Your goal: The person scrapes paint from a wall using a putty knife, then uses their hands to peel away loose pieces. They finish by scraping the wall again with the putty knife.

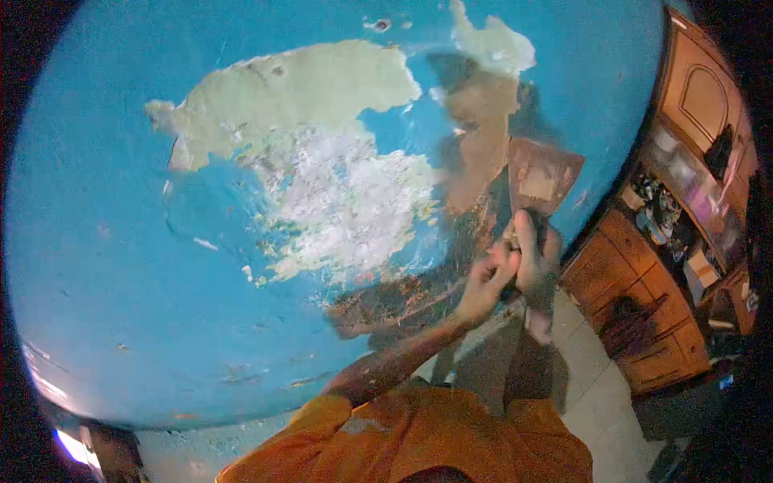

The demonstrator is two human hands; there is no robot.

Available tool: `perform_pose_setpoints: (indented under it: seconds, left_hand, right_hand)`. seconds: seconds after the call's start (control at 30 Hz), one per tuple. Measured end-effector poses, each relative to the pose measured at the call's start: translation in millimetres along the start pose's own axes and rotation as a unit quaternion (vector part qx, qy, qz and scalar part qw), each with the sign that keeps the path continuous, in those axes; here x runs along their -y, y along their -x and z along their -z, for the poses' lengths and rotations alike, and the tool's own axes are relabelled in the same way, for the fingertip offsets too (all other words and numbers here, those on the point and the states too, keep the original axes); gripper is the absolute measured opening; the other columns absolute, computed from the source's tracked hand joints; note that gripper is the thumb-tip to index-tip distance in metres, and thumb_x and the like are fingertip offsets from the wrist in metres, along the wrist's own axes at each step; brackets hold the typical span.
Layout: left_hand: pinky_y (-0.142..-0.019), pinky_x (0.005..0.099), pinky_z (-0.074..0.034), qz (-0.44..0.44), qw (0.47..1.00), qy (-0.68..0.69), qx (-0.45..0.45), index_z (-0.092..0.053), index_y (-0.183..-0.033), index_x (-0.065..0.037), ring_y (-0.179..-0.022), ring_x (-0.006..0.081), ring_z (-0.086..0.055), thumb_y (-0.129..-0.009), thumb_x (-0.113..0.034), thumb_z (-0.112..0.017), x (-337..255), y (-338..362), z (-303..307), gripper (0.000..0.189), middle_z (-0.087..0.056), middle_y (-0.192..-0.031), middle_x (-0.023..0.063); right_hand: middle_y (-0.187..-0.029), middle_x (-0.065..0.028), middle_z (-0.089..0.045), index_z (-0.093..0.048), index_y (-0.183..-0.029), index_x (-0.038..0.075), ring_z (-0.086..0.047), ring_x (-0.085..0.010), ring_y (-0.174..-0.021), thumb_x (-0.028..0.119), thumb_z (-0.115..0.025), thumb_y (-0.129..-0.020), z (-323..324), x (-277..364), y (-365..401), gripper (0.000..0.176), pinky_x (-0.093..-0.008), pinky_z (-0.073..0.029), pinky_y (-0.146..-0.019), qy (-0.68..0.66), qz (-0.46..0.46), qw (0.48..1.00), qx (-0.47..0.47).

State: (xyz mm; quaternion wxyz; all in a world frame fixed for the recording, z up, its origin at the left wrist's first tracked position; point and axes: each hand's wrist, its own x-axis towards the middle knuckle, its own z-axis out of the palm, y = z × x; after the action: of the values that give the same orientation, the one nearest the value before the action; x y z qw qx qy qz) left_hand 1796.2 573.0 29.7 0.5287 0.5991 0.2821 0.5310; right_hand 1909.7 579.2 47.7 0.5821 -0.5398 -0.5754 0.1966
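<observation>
A wide-bladed paint scraper [544, 171] with a rusty, stained blade lies against the blue wall [266, 354], its blade pointing away from me. My right hand [538, 262] is closed round its handle, thumb along the top near the blade. Closed fingers of my left hand [486, 282] press at the handle beside it; most of the handle is hidden by both hands. Left of the blade, the wall has bare patches: a pale green one [302, 84], a rough whitish one [346, 201] and a brownish shaded strip [475, 145] next to the scraper.
Wooden furniture with drawers [644, 298] stands at the right, its shelf [656, 209] crowded with small items. A wooden door panel [702, 88] shows above. Light floor tiles [592, 362] lie below my arms. Orange sleeves and shirt [419, 439] fill the bottom.
</observation>
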Motion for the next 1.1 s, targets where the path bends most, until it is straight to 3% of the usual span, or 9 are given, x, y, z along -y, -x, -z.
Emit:
perform_pose_setpoints:
  seconds: [0.23,0.5,0.57,0.67,0.9,0.93,1.03,1.07,1.1]
  left_hand:
    - [-0.063,0.0306,-0.040,0.005,0.999,0.003,-0.053,-0.054,-0.105,-0.002,-0.074,0.0142,-0.050,-0.089,-0.041,-0.040,-12,-23,16,0.044,-0.057,-0.081,0.0093]
    - [-0.066,0.0254,-0.040,-0.015,0.983,0.057,-0.175,-0.053,-0.097,0.003,-0.076,0.0095,-0.048,-0.090,-0.036,-0.042,18,11,-25,0.041,-0.056,-0.082,0.0040]
    - [-0.064,0.0247,-0.040,0.007,0.978,0.052,-0.202,-0.052,-0.100,0.003,-0.074,0.0091,-0.048,-0.090,-0.038,-0.041,3,11,-13,0.043,-0.056,-0.079,0.0042]
    - [-0.067,0.0364,-0.041,0.073,0.982,-0.043,-0.169,-0.047,-0.104,-0.001,-0.073,0.0274,-0.053,-0.091,-0.039,-0.029,-30,10,-15,0.044,-0.056,-0.085,0.0183]
    - [-0.056,0.0281,-0.041,0.001,0.970,-0.153,-0.188,-0.051,-0.087,0.000,-0.066,0.0097,-0.048,-0.092,-0.041,-0.032,-13,10,6,0.045,-0.054,-0.072,0.0041]
    - [-0.068,0.0457,-0.038,-0.023,0.950,-0.278,-0.137,-0.043,-0.100,0.000,-0.084,0.0372,-0.050,-0.080,-0.019,-0.050,-43,2,10,0.029,-0.051,-0.091,0.0202]
    - [-0.069,0.0457,-0.037,0.009,0.954,-0.253,-0.158,-0.044,-0.100,0.000,-0.085,0.0377,-0.048,-0.077,-0.016,-0.051,-42,4,13,0.029,-0.049,-0.094,0.0193]
    - [-0.071,0.0437,-0.036,-0.130,0.929,-0.301,-0.171,-0.043,-0.102,0.000,-0.083,0.0370,-0.049,-0.082,-0.019,-0.046,5,13,21,0.028,-0.048,-0.092,0.0198]
    - [-0.054,0.0291,-0.040,-0.081,0.966,-0.141,-0.202,-0.053,-0.096,0.004,-0.062,0.0091,-0.047,-0.093,-0.038,-0.032,-6,24,11,0.047,-0.054,-0.065,0.0028]
  right_hand:
    - [-0.074,-0.0170,-0.058,-0.059,-0.089,0.002,-0.056,-0.0321,-0.067,0.049,-0.057,-0.076,-51,54,-25,0.048,-0.0386,-0.045,-0.062,0.033,0.020,0.988,-0.148]
    - [-0.075,-0.0107,-0.058,-0.056,-0.086,-0.001,-0.052,-0.0191,-0.062,0.027,-0.054,-0.084,-17,35,6,0.029,-0.0333,-0.040,-0.055,-0.065,-0.109,0.987,0.094]
    - [-0.064,-0.0091,-0.057,-0.058,-0.079,-0.001,-0.052,-0.0181,-0.054,0.031,-0.055,-0.082,-40,50,-8,0.032,-0.0321,-0.041,-0.052,-0.025,0.083,0.996,-0.002]
    - [-0.060,-0.0107,-0.058,-0.060,-0.074,-0.001,-0.056,-0.0185,-0.054,0.041,-0.055,-0.079,-28,65,-9,0.043,-0.0317,-0.043,-0.053,-0.025,-0.014,0.998,0.062]
    - [-0.057,-0.0059,-0.053,-0.058,-0.075,0.000,-0.050,-0.0127,-0.052,0.034,-0.053,-0.081,-41,69,-8,0.035,-0.0291,-0.040,-0.050,-0.100,0.012,0.994,0.040]
    - [-0.058,-0.0058,-0.053,-0.058,-0.077,0.000,-0.049,-0.0120,-0.052,0.032,-0.051,-0.083,-46,80,-21,0.033,-0.0293,-0.039,-0.050,-0.084,0.065,0.994,0.039]
    - [-0.061,-0.0054,-0.052,-0.057,-0.079,0.000,-0.046,-0.0109,-0.052,0.030,-0.051,-0.084,-54,73,-15,0.031,-0.0294,-0.037,-0.049,-0.099,0.154,0.983,0.030]
    - [-0.062,-0.0055,-0.053,-0.057,-0.079,-0.001,-0.045,-0.0109,-0.052,0.029,-0.051,-0.084,-52,65,-6,0.031,-0.0297,-0.037,-0.049,-0.122,0.087,0.988,0.039]
    - [-0.064,-0.0057,-0.053,-0.057,-0.079,-0.001,-0.045,-0.0110,-0.052,0.029,-0.051,-0.083,-51,56,4,0.031,-0.0300,-0.037,-0.049,-0.143,0.016,0.988,0.046]
